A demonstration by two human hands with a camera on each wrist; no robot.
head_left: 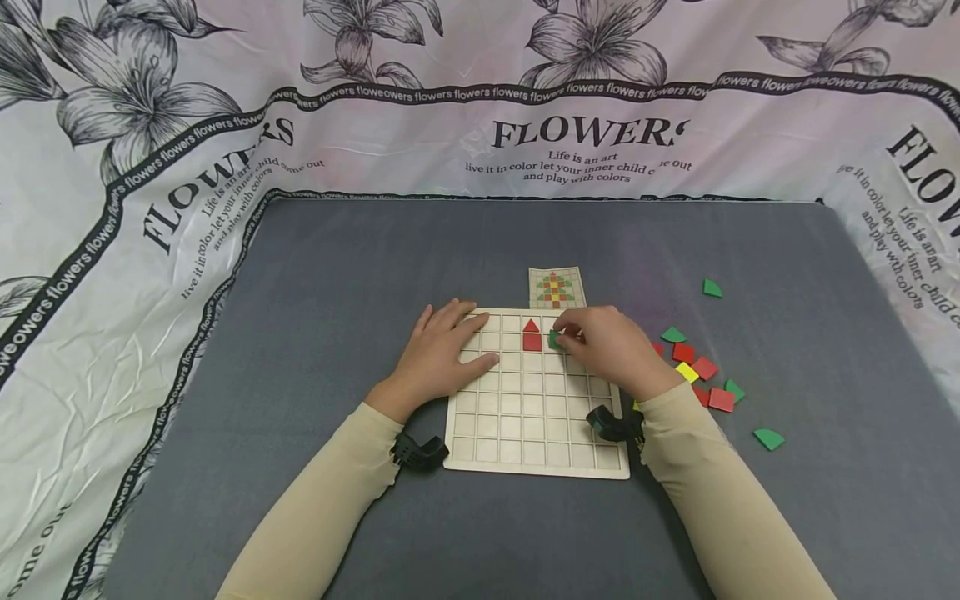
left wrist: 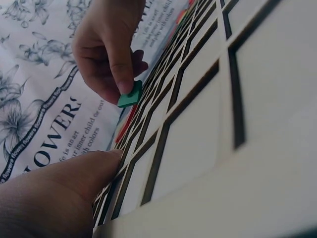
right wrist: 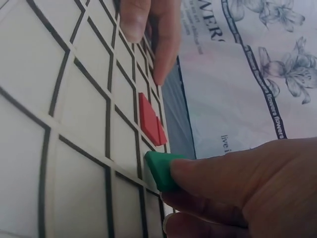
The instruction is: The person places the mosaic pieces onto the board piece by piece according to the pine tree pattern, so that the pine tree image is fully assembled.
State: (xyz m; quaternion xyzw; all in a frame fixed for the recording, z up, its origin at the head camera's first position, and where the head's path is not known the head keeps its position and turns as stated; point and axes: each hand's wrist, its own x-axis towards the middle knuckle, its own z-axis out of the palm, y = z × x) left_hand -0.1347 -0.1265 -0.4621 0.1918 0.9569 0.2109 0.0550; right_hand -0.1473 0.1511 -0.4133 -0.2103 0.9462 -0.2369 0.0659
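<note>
My right hand [head_left: 611, 346] pinches a green tile [right wrist: 162, 168] between thumb and fingers, close over the upper right part of the white grid board [head_left: 510, 429]. The tile has one curved side in the head view's loose matches, and its own far part is hidden by my fingers. My left hand [head_left: 438, 358] lies with spread fingers on the board's upper left corner, thumb resting on the squares. Between the hands, a red triangle [head_left: 531, 326] sits in the top row, with a red square [head_left: 532, 342] directly below it.
Behind the board lies a small pattern card [head_left: 557, 287] showing a tree-like figure in coloured shapes. To the right are scattered red squares [head_left: 722, 400], a yellow square [head_left: 686, 372] and several green pieces [head_left: 768, 439] on the grey table [head_left: 360, 250]. A flower-printed cloth [head_left: 420, 150] surrounds the table.
</note>
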